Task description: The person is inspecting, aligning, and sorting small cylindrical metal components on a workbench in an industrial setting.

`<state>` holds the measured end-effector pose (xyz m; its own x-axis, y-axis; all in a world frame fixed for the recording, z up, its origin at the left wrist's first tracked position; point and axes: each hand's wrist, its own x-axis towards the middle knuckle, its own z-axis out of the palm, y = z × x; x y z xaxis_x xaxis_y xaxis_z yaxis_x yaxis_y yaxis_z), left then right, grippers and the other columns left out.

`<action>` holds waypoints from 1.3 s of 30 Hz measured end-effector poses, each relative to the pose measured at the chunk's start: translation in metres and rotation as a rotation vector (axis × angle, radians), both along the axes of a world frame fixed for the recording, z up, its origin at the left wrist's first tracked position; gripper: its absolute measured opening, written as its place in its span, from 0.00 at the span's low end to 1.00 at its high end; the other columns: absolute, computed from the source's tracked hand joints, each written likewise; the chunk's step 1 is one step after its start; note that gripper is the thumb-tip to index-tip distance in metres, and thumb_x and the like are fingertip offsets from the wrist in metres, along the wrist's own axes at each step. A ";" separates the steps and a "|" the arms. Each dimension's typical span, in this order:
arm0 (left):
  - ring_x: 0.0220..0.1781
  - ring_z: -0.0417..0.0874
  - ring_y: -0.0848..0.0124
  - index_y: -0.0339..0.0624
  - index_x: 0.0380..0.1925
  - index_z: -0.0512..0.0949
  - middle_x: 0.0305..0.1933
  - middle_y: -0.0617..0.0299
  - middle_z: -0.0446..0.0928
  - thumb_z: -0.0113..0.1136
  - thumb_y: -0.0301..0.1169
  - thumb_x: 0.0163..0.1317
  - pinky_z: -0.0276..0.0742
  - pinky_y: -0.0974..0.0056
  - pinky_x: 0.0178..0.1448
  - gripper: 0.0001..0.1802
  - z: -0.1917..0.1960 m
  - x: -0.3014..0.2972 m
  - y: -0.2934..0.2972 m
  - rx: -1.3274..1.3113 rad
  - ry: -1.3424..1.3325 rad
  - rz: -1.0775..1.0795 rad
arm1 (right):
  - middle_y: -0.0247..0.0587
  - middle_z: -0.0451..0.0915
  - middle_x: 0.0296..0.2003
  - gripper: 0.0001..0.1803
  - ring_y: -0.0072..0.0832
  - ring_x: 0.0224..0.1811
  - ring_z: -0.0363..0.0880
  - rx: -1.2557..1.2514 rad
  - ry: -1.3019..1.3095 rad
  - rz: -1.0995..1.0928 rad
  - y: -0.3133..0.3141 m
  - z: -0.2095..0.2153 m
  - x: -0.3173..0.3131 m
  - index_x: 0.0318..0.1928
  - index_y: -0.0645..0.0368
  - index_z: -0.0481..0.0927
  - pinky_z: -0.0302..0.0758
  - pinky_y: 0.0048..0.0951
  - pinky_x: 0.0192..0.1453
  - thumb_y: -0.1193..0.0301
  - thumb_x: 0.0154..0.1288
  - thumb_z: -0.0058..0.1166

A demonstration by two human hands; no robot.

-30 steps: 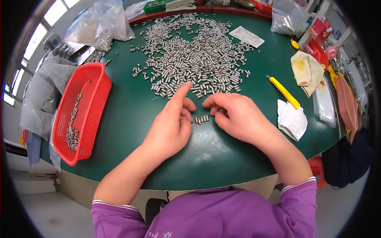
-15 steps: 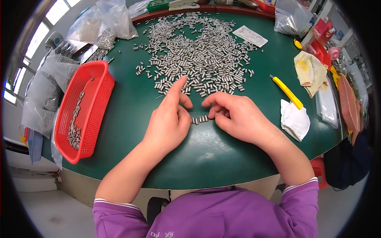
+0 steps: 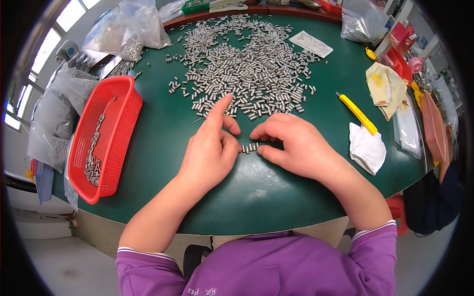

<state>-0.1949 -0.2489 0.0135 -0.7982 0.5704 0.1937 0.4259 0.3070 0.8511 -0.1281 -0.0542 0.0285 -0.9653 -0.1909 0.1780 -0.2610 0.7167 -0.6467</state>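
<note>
A short row of small silvery metal cylinders (image 3: 250, 148) stands on the green tabletop between my two hands. My left hand (image 3: 209, 150) rests at the row's left end, its index finger stretched out and its thumb beside the nearest cylinder. At the other end is my right hand (image 3: 296, 142), with its thumb tip against or right beside the last cylinder. Its fingers curve over, apart from the thumb. I see nothing gripped in either hand. Beyond my fingertips spreads a large heap of the same cylinders (image 3: 247, 69).
To the left stands a red plastic basket (image 3: 129, 121) with some cylinders inside. Filled clear bags (image 3: 61, 118) line the left edge. At the right lie a yellow utility knife (image 3: 358, 115), a white cloth (image 3: 368, 153) and a stained cloth (image 3: 387, 89). A paper slip (image 3: 311, 44) lies behind the heap's right side.
My right hand has shifted slightly left, its thumb now at the row's end. The cylinders sit a little closer to one another. My left hand has barely moved.
</note>
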 end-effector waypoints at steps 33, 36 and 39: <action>0.31 0.82 0.75 0.39 0.69 0.57 0.40 0.59 0.72 0.43 0.10 0.56 0.79 0.70 0.39 0.37 -0.003 0.000 0.000 0.034 -0.019 -0.028 | 0.32 0.80 0.34 0.09 0.16 0.33 0.77 -0.439 0.084 -0.202 0.006 0.017 -0.006 0.38 0.59 0.81 0.76 0.20 0.39 0.71 0.58 0.63; 0.31 0.82 0.75 0.39 0.68 0.58 0.39 0.59 0.72 0.42 0.11 0.56 0.79 0.70 0.40 0.36 -0.004 -0.002 0.002 0.041 -0.004 -0.039 | 0.27 0.79 0.33 0.08 0.13 0.33 0.75 -0.757 0.090 -0.241 0.017 0.027 -0.010 0.41 0.60 0.79 0.75 0.17 0.39 0.75 0.62 0.62; 0.30 0.80 0.72 0.38 0.66 0.60 0.38 0.59 0.74 0.49 0.15 0.57 0.79 0.66 0.39 0.34 -0.007 -0.007 0.001 0.069 0.026 -0.044 | 0.29 0.79 0.36 0.08 0.14 0.38 0.76 -0.727 0.134 -0.295 0.037 0.040 -0.002 0.43 0.59 0.76 0.73 0.17 0.44 0.78 0.63 0.57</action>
<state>-0.2017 -0.2478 0.0062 -0.7667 0.5897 0.2538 0.4597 0.2282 0.8583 -0.1299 -0.0170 0.0689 -0.9195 0.2782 0.2779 -0.2348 0.1784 -0.9555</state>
